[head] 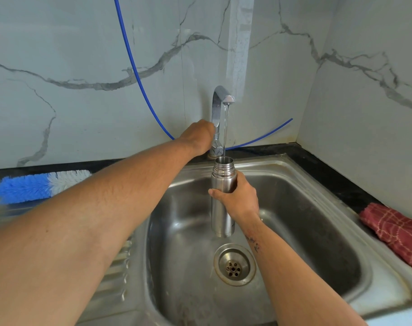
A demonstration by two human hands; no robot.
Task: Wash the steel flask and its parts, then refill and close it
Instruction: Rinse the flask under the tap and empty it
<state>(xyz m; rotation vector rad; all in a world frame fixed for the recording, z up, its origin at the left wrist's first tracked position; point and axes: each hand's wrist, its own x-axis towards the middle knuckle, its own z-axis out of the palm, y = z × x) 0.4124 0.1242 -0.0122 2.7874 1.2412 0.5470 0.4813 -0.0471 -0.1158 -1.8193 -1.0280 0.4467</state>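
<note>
My right hand (238, 198) grips the steel flask (221, 215) around its upper body and holds it upright over the sink basin. Its threaded mouth is uncapped and sits directly under the chrome tap (220, 107). A thin stream of water (225, 130) runs from the spout into the mouth. My left hand (198, 137) reaches to the base of the tap and is curled around its handle, which the hand mostly hides. No cap or lid of the flask is in view.
The steel sink (318, 175) has a drain (234, 264) below the flask. A blue and white bottle brush (35, 184) lies on the left counter. A red checked cloth (398, 229) lies on the right rim. A blue tube (134, 67) hangs along the marble wall.
</note>
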